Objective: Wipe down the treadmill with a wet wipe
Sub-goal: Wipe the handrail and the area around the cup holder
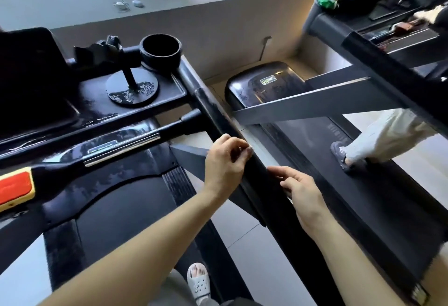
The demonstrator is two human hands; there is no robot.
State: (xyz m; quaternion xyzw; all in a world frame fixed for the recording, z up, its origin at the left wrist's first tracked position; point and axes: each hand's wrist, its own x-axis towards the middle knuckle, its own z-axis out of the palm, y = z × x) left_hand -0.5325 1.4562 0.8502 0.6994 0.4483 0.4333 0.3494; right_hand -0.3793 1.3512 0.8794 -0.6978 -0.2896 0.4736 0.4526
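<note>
Head: treadmill handrail [211, 104], far-left to near-right

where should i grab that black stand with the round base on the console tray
Grip the black stand's thin upright post, between disc base and clamp head, from the near side: it is narrow and bare, and the black round cup holder crowds its far right.
</note>
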